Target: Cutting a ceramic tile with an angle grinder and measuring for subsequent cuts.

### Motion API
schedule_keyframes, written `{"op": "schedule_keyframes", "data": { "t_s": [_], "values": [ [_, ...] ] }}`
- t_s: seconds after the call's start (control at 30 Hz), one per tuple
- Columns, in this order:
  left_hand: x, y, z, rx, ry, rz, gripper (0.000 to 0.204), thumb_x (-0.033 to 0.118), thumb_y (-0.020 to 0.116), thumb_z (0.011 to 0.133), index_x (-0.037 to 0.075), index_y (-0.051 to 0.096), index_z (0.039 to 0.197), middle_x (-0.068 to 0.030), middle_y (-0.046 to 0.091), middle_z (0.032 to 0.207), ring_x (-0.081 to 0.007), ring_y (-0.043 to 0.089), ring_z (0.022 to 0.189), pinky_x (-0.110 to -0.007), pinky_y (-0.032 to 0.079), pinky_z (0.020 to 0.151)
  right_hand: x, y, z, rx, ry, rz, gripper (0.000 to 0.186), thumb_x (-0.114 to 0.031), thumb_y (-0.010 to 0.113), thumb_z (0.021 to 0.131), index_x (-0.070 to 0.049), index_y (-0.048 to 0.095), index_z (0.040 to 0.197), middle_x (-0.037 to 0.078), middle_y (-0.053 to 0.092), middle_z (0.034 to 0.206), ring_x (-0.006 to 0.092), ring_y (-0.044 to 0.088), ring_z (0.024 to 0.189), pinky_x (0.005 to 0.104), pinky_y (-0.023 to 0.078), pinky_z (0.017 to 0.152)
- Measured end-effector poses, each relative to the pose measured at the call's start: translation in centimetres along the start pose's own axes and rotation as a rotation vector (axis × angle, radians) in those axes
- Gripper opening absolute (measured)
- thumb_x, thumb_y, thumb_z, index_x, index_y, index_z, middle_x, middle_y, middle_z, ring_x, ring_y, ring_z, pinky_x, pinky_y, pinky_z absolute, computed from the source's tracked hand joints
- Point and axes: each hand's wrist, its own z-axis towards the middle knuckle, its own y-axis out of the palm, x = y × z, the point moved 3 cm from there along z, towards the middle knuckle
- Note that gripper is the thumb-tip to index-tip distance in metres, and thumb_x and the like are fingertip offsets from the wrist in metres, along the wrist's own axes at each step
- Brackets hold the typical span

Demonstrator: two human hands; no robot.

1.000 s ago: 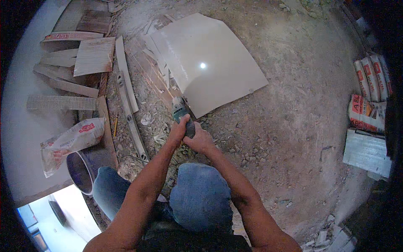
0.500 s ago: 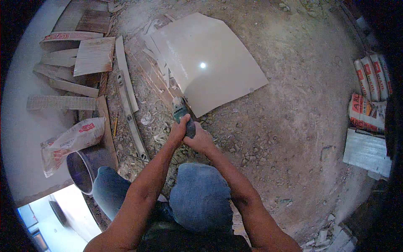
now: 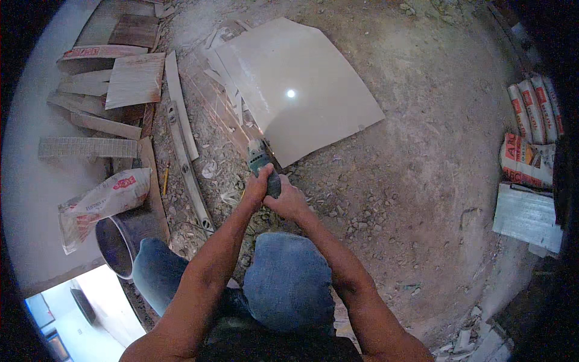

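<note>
Both hands are closed on a green angle grinder (image 3: 260,158): my left hand (image 3: 259,182) around its body from the left, my right hand (image 3: 286,198) lower on its rear end. Its head meets the lower left edge of a large pale tile or sheet (image 3: 319,78) lying on the dusty floor. Orange sparks fly from there toward the upper left, over a brown board (image 3: 220,111) and thin pale offcuts. The grinder's disc is hard to make out. My knees in blue jeans are just below my hands.
Left are a long metal level (image 3: 178,136), a yellow pencil (image 3: 166,180), a bucket (image 3: 117,244), a crumpled sack (image 3: 108,205) and stacked tile pieces (image 3: 132,78) along the wall. Right are stacked sacks (image 3: 531,111) and a silvery panel (image 3: 525,217). Rubble (image 3: 362,220) covers the floor.
My hands and the grinder hold nearly the same position. The spray of sparks varies slightly; nothing else has visibly moved beyond a very slight shift of the view.
</note>
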Motion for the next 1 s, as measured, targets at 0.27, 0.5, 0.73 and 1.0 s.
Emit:
{"op": "schedule_keyframes", "data": {
  "t_s": [0.27, 0.5, 0.73, 1.0],
  "values": [
    [-1.8, -0.2, 1.1, -0.01, -0.045, -0.023, 0.066, 0.066, 0.053, 0.088, 0.002, 0.067, 0.092, -0.0094, 0.066, 0.087, -0.0217, 0.06, 0.079, -0.037, 0.046, 0.078, 0.8, 1.0, 0.6, 0.021, -0.005, -0.018, 0.084, -0.047, 0.069, 0.071, -0.002, 0.039, 0.135, 0.028, 0.065, 0.107, 0.0451, 0.064, 0.102, 0.0506, 0.05, 0.09],
    [-0.7, -0.4, 0.1, -0.023, -0.083, -0.052, 0.065, 0.064, 0.055, 0.088, 0.001, 0.067, 0.091, -0.0097, 0.066, 0.085, -0.022, 0.06, 0.079, -0.037, 0.047, 0.078, -0.1, 0.5, 0.0, 0.031, -0.042, 0.074, 0.082, -0.047, 0.069, 0.071, -0.002, 0.04, 0.134, 0.029, 0.065, 0.107, 0.0461, 0.063, 0.101, 0.0508, 0.05, 0.09],
    [-3.0, -0.4, 1.8, 0.014, -0.187, -0.061, 0.06, 0.058, 0.061, 0.087, 0.0, 0.067, 0.1, -0.0088, 0.067, 0.087, -0.0223, 0.062, 0.079, -0.037, 0.048, 0.077, 0.2, 0.6, 0.2, 0.028, -0.012, -0.01, 0.088, -0.047, 0.068, 0.071, -0.002, 0.037, 0.14, 0.029, 0.065, 0.108, 0.0457, 0.063, 0.103, 0.0502, 0.05, 0.091],
    [-5.0, -1.6, 2.9, 0.029, -0.115, -0.116, 0.075, 0.065, 0.062, 0.081, -0.007, 0.069, 0.099, -0.0186, 0.069, 0.091, -0.0293, 0.067, 0.086, -0.041, 0.05, 0.082, -1.4, 0.7, -0.5, -0.022, -0.023, 0.016, 0.097, -0.05, 0.068, 0.071, 0.0, 0.031, 0.145, 0.031, 0.062, 0.117, 0.0459, 0.06, 0.11, 0.0492, 0.047, 0.097]
  ]
}}
